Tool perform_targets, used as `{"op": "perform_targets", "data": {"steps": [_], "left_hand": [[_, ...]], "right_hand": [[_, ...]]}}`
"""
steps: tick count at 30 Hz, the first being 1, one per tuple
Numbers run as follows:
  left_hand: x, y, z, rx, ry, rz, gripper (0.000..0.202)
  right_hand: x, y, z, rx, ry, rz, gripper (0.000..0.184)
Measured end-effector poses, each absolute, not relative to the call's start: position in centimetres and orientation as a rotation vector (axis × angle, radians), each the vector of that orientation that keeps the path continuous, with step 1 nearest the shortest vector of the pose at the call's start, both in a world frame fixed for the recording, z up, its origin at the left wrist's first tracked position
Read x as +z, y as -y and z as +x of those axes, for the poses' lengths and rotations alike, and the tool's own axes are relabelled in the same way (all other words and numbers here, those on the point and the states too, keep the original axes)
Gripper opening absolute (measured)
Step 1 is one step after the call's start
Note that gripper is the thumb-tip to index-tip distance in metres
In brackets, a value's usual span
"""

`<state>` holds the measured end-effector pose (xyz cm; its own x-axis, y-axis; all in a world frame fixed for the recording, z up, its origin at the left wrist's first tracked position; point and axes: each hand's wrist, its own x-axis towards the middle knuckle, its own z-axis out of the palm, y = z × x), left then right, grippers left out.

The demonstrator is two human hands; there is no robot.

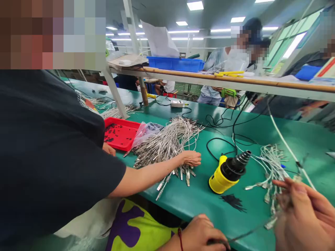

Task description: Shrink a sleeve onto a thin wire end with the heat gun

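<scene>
At lower centre, steady the thin dark cable, gripped in the curled left hand; right of centre, avoid the heat gun; at lower right, tension gently where pinched, apparently, in the blurred right hand.

Table: green
Heat gun: yellow, black nozzle
USB cables: whitish, silvery plugs
Tray: red
Patterned cloth: lime, purple blotches
Wristband: dark red
Bin: blue

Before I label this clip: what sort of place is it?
Probably a cable assembly workshop: piled cables on a green workbench, what looks like a heat gun, and a red tray of black parts.
</scene>
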<state>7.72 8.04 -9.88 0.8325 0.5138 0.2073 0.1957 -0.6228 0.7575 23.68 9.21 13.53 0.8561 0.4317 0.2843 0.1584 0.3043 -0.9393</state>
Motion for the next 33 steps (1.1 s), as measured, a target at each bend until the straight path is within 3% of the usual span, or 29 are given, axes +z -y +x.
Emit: {"op": "perform_targets", "data": {"steps": [3, 9, 19, 33], "left_hand": [[-8.6, -7.3, 7.6, 0.576, -0.568, 2.076, 0.02], [-6.5, -5.7, 6.3, 0.574, -0.691, 1.804, 0.042], [-6.2, -7.2, 4.8, 0.615, -0.864, 1.651, 0.053], [-6.0, -7.5, 4.6, 0.521, -0.853, 1.683, 0.035]], "right_hand": [[14.0, -9.4, 24.9, 0.122, 0.673, -1.356, 0.027], [13.5, -11.0, 28.6, 0.29, 0.783, -1.297, 0.04], [11.8, -12.4, 27.0, 0.125, 0.844, -1.27, 0.026], [12.1, -13.0, 25.1, 0.01, 1.034, -1.367, 0.021]]}}
